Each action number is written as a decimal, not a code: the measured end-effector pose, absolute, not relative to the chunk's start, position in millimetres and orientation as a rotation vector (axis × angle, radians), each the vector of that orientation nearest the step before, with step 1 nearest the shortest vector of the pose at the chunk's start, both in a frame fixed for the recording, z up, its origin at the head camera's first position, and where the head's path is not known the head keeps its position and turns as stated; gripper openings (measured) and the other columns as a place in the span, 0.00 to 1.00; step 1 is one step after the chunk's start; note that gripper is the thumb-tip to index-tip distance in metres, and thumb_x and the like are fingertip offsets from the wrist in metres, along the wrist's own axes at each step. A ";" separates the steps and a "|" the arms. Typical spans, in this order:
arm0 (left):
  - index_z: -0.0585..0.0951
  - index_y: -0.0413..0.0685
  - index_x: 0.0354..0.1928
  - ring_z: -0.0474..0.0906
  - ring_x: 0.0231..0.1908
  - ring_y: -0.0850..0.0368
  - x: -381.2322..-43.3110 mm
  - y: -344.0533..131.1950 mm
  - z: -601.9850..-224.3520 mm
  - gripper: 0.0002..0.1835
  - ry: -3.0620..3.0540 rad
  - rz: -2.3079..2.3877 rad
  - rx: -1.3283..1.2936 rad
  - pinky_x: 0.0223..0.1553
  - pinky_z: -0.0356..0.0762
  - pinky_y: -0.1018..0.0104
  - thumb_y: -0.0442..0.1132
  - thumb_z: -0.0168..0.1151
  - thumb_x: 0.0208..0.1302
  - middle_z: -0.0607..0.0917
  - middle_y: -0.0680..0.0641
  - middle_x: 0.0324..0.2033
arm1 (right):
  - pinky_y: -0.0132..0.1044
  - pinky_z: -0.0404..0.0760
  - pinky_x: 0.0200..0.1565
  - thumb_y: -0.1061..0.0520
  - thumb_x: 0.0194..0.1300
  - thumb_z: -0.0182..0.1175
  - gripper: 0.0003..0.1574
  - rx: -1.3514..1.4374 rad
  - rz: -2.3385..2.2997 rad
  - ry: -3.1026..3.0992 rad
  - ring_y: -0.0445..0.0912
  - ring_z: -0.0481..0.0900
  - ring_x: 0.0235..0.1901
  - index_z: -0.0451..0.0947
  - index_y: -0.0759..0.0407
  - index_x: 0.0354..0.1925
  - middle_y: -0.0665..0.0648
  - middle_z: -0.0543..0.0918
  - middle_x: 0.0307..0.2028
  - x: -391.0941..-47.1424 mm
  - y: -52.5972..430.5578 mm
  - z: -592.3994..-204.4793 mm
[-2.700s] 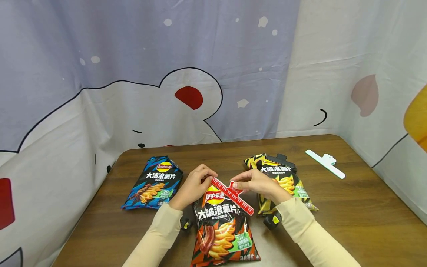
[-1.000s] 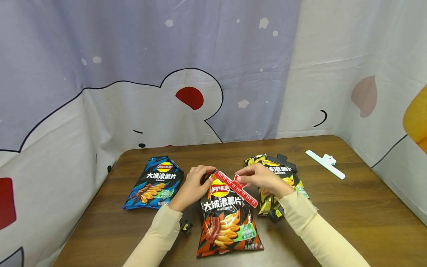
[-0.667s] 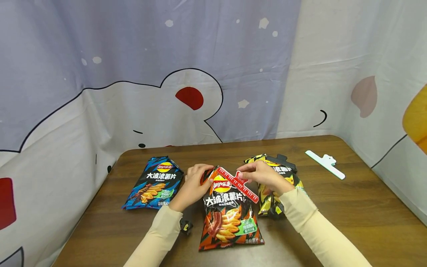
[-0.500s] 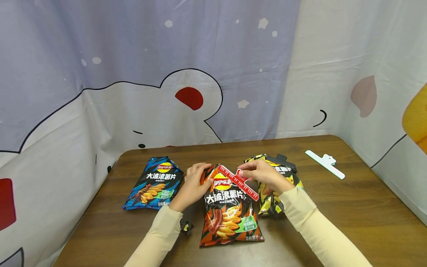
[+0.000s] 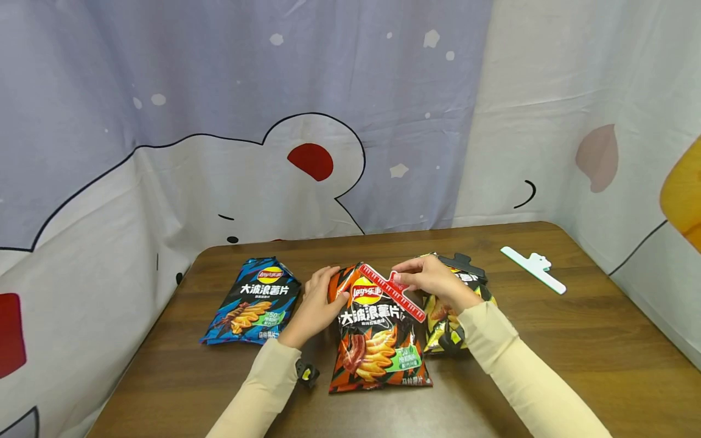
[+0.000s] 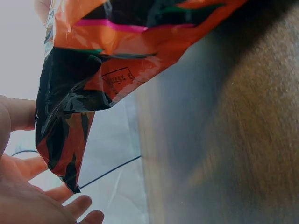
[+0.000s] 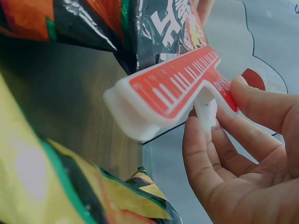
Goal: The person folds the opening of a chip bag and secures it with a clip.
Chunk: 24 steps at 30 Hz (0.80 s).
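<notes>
In the head view, an orange-and-black chip bag [image 5: 378, 350] faces me between my hands. My left hand [image 5: 317, 307] holds its upper left side; the left wrist view shows the bag's folded corner [image 6: 70, 135] between the thumb [image 6: 18, 114] and fingers. My right hand [image 5: 435, 280] pinches the handle of a red-and-white bag clip [image 5: 394, 293]. The clip slants down to the right across the bag's top right corner. Up close in the right wrist view, the clip's ruler-marked red face [image 7: 175, 81] sits against the bag, thumb on top of its handle and fingers beneath.
A blue chip bag [image 5: 254, 301] lies to the left on the wooden table [image 5: 580, 347]. Behind my right hand, a yellow chip bag [image 5: 443, 337] carries a black clip [image 5: 462, 264]. A pale white-green clip [image 5: 533, 269] lies at the back right.
Both hands have carried the orange-and-black chip bag and red clip away from me and slightly right. The bag's lower edge has come farther up the view. The other bags and the pale clip have stayed put.
</notes>
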<state>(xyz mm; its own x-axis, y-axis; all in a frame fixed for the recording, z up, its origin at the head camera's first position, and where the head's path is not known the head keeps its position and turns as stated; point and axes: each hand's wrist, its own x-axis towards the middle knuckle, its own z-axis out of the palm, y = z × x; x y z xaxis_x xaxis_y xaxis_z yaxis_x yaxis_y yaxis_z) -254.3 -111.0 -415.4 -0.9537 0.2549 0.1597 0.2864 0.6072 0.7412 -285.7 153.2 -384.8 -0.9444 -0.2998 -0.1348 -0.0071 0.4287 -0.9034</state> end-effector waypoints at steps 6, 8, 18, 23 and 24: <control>0.54 0.46 0.74 0.47 0.72 0.34 -255.5 -111.2 -417.2 0.36 -2.823 -1.323 -0.442 0.65 0.54 0.34 0.48 0.55 0.70 0.49 0.36 0.73 | 0.50 0.80 0.50 0.55 0.67 0.60 0.24 -0.246 -1.515 2.406 0.45 0.85 0.38 0.76 0.66 0.58 0.63 0.84 0.49 -288.3 153.5 -380.4; 0.53 0.44 0.74 0.48 0.72 0.33 -256.5 -110.7 -418.4 0.37 -2.827 -1.330 -0.431 0.66 0.55 0.35 0.48 0.55 0.70 0.48 0.34 0.73 | 0.49 0.80 0.50 0.54 0.67 0.60 0.24 -0.236 -1.510 2.416 0.45 0.85 0.38 0.77 0.65 0.57 0.63 0.84 0.49 -289.8 154.1 -380.0; 0.46 0.43 0.75 0.57 0.69 0.34 -256.4 -109.3 -420.2 0.41 -2.829 -1.424 -0.406 0.65 0.60 0.39 0.49 0.53 0.71 0.52 0.32 0.72 | 0.46 0.80 0.48 0.53 0.68 0.60 0.24 -0.192 -1.497 2.429 0.45 0.84 0.36 0.77 0.63 0.58 0.62 0.84 0.49 -298.6 154.4 -381.9; 0.46 0.43 0.75 0.63 0.65 0.34 -259.3 -109.8 -421.1 0.40 -2.813 -1.471 -0.396 0.62 0.65 0.41 0.48 0.54 0.71 0.56 0.31 0.69 | 0.47 0.80 0.48 0.55 0.68 0.59 0.22 -0.203 -1.496 2.426 0.44 0.83 0.35 0.77 0.63 0.57 0.63 0.83 0.50 -302.9 151.9 -381.1; 0.46 0.44 0.75 0.64 0.65 0.34 -259.9 -110.0 -421.2 0.40 -2.809 -1.482 -0.392 0.62 0.66 0.41 0.47 0.54 0.71 0.56 0.31 0.69 | 0.47 0.80 0.49 0.55 0.68 0.59 0.22 -0.202 -1.502 2.423 0.44 0.83 0.36 0.77 0.64 0.57 0.63 0.83 0.50 -303.9 151.2 -380.7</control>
